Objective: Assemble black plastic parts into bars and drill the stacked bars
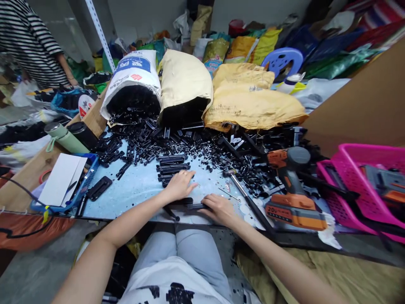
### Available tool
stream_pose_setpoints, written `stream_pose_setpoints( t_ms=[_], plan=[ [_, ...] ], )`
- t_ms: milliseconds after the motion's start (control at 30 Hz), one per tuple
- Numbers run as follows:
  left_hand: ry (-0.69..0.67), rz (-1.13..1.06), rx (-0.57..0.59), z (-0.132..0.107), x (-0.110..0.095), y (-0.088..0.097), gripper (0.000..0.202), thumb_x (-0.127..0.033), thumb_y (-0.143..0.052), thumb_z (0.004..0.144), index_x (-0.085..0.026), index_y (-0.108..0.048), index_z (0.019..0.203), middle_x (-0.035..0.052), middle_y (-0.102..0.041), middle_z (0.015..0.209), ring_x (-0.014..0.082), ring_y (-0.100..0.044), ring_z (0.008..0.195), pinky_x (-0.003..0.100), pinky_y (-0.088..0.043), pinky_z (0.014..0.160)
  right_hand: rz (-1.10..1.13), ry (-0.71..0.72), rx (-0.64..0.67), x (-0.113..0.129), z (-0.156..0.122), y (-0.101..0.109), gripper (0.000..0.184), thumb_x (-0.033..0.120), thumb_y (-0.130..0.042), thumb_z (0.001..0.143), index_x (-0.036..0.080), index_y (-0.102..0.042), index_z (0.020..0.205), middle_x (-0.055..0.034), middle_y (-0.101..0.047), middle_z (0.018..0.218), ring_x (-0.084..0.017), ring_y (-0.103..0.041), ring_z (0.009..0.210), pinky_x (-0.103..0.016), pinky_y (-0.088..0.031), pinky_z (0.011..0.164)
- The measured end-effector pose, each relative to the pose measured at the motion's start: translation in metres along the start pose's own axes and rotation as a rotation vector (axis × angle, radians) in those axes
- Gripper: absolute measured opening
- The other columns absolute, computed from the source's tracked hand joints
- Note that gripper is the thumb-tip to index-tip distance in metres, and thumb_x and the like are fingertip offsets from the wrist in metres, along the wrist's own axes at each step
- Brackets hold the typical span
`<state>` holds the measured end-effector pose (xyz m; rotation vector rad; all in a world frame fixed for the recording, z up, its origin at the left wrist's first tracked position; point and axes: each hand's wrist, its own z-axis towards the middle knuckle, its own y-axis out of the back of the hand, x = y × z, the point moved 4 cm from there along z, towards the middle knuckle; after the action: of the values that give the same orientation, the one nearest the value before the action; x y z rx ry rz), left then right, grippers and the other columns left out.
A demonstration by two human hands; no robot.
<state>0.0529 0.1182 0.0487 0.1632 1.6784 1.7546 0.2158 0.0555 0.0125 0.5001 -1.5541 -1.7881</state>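
Note:
My left hand (179, 185) lies on the pale blue table (136, 185) with its fingers stretched forward, resting over a long black plastic part (181, 202). My right hand (220, 208) has curled fingers closed on the right end of that same part near the table's front edge. Just beyond my left hand lies a small stack of similar black parts (172, 166). A wide spread of small black plastic pieces (190, 141) covers the table farther back.
An orange and grey cordless drill (289, 185) and a hammer (245, 192) lie right of my hands. A pink basket (363, 185) stands at far right. Open sacks (183, 84) spill black parts at the back. Bottles and a blue tray (68, 177) sit left; a person in stripes (31, 42) stands far left.

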Motion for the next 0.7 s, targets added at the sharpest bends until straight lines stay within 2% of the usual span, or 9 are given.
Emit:
stream_pose_setpoints(
  t_ms=[100,200,267,367,467,533,600,700],
  plan=[
    [0.121,0.088,0.072,0.066,0.009,-0.013,0.03,-0.02,-0.036,0.092,-0.014,-0.053,0.116,0.0123,-0.059,0.112,0.0231,-0.051,0.11,0.035,-0.043,0.092,0.105,-0.076,0.005,-0.001,-0.015,-0.021,0.032,0.045,-0.045,0.09,0.017,-0.06,0.09,-0.0062,-0.06,0.084,-0.016,-0.055,0.078,-0.025,-0.038,0.065],
    [0.174,0.107,0.12,0.116,0.013,-0.032,0.026,-0.015,-0.044,0.088,-0.012,-0.057,0.11,0.0148,-0.06,0.108,0.0232,-0.055,0.106,0.033,-0.045,0.088,0.127,-0.111,0.013,0.004,-0.022,-0.027,0.032,0.046,-0.047,0.089,0.017,-0.06,0.091,-0.0072,-0.061,0.085,-0.017,-0.056,0.08,-0.028,-0.04,0.069],
    [0.186,0.1,0.131,0.134,0.011,-0.045,0.022,-0.015,-0.049,0.086,-0.01,-0.06,0.105,0.0157,-0.061,0.105,0.0226,-0.057,0.102,0.032,-0.046,0.087,0.122,-0.117,0.022,0.003,-0.021,-0.024,0.032,0.047,-0.047,0.089,0.018,-0.06,0.094,-0.0075,-0.062,0.088,-0.019,-0.056,0.083,-0.03,-0.041,0.072],
    [0.198,0.081,0.148,0.142,0.005,-0.057,0.017,-0.007,-0.049,0.083,-0.008,-0.062,0.094,0.0155,-0.063,0.096,0.0212,-0.062,0.093,0.03,-0.047,0.083,0.095,-0.191,-0.012,-0.016,-0.009,-0.011,0.03,0.041,-0.041,0.093,0.018,-0.059,0.099,-0.008,-0.062,0.093,-0.019,-0.056,0.087,-0.031,-0.042,0.077],
    [0.192,0.06,0.106,0.129,-0.001,-0.05,0.016,-0.009,-0.047,0.086,-0.008,-0.06,0.095,0.0147,-0.063,0.098,0.021,-0.062,0.093,0.029,-0.047,0.083,-0.015,-0.38,-0.075,-0.055,0.017,0.003,0.029,0.033,-0.037,0.094,0.016,-0.057,0.105,-0.0102,-0.062,0.098,-0.021,-0.055,0.094,-0.031,-0.041,0.082],
    [0.188,0.061,0.043,0.103,0.0,-0.036,0.018,-0.02,-0.047,0.09,-0.011,-0.057,0.101,0.0124,-0.062,0.103,0.0204,-0.06,0.097,0.029,-0.047,0.084,-0.12,-0.514,-0.057,-0.082,0.037,0.004,0.028,0.032,-0.04,0.093,0.014,-0.056,0.107,-0.012,-0.061,0.1,-0.023,-0.054,0.098,-0.031,-0.041,0.082],
    [0.188,0.054,-0.056,0.062,0.006,-0.018,0.021,-0.029,-0.048,0.09,-0.014,-0.055,0.103,0.0094,-0.062,0.101,0.0194,-0.06,0.095,0.029,-0.048,0.083,-0.192,-0.619,0.022,-0.101,0.054,-0.001,0.027,0.032,-0.042,0.091,0.012,-0.056,0.103,-0.0135,-0.061,0.098,-0.024,-0.055,0.097,-0.031,-0.041,0.078],
    [0.168,-0.047,-0.351,-0.019,0.019,0.0,0.018,-0.029,-0.051,0.088,-0.015,-0.057,0.098,0.0078,-0.064,0.091,0.0189,-0.062,0.087,0.03,-0.051,0.077,-0.201,-0.648,0.16,-0.116,0.071,-0.015,0.02,0.025,-0.043,0.089,0.012,-0.057,0.094,-0.0136,-0.061,0.095,-0.024,-0.058,0.093,-0.029,-0.041,0.07]
  ],
)
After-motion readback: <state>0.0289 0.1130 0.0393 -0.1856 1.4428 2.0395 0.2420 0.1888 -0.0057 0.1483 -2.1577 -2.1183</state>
